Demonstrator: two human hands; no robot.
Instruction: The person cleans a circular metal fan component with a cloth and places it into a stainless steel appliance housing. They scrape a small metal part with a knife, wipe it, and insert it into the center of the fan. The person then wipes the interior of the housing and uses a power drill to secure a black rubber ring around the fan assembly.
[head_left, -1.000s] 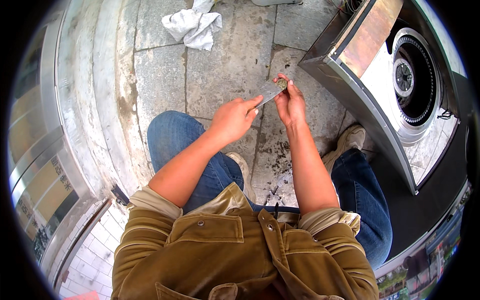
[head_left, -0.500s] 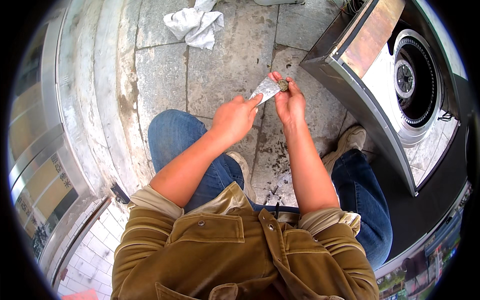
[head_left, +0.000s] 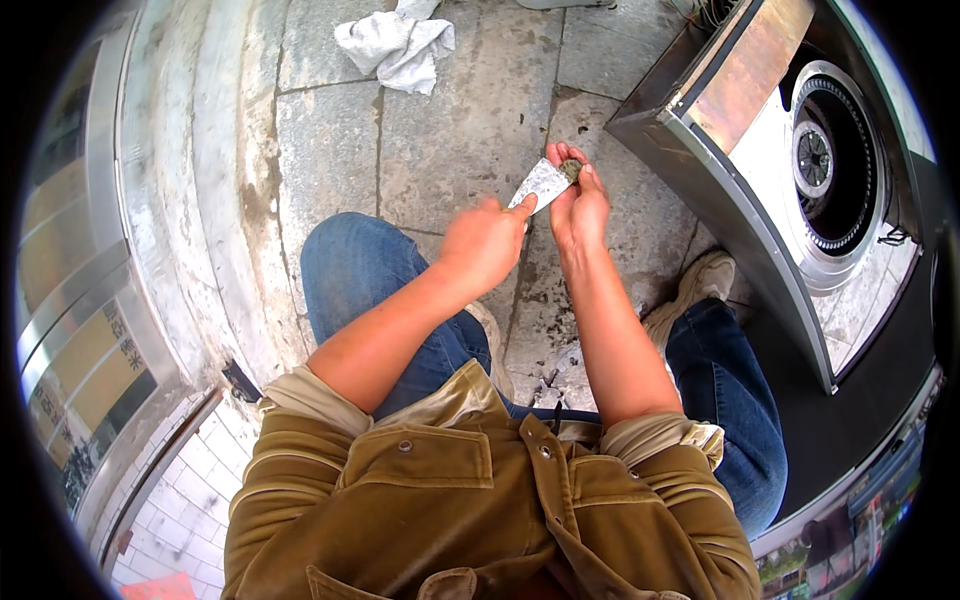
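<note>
My left hand [head_left: 484,240] is closed around the handle of a scraper with a flat, whitish, wedge-shaped blade [head_left: 541,184]. The blade's broad end meets a small, dark, roundish piece [head_left: 570,171] with a grimy, greenish-brown surface. That piece rests against the fingers of my right hand [head_left: 580,208], which is closed on it with the palm turned up. What the piece is I cannot make out. Both hands are held above the paving between my bent knees.
A crumpled grey-white rag [head_left: 398,46] lies on the stone paving [head_left: 455,130]. At right stands an opened appliance panel [head_left: 730,230] with a round metal-ringed burner opening [head_left: 838,160]. Dark crumbs [head_left: 545,330] litter the ground below my hands. A glazed metal frame [head_left: 115,270] runs along the left.
The scraper and my left hand have shifted slightly right and down. The dark piece has turned a little in my right hand's fingers. The view has moved slightly.
</note>
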